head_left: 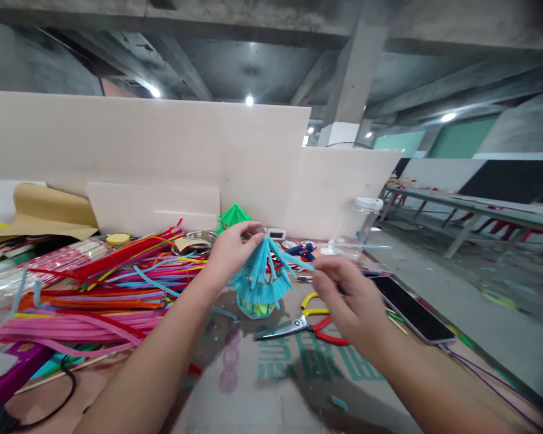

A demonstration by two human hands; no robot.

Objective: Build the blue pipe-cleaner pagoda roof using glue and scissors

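Note:
A tiered light-blue pipe-cleaner pagoda model [263, 294] with a yellow-green base stands upright on the printed cardboard. At its peak, my left hand [235, 246] grips the pointed roof between thumb and fingers. My right hand [346, 292] pinches the free end of a light-blue pipe cleaner [297, 261], which stretches sideways from the roof's top. Below the right hand lie scissors [296, 326] with red and yellow handles, blades pointing left. Behind my left hand shows a green pipe-cleaner roof [234, 216], partly hidden.
Bundles of coloured pipe cleaners [85, 328] cover the left side, near a purple glue gun [20, 371]. A phone [411, 308] with a cable lies at the right edge. Pale boards [185, 141] stand behind, and a clear lidded jar [366, 218] is at back right.

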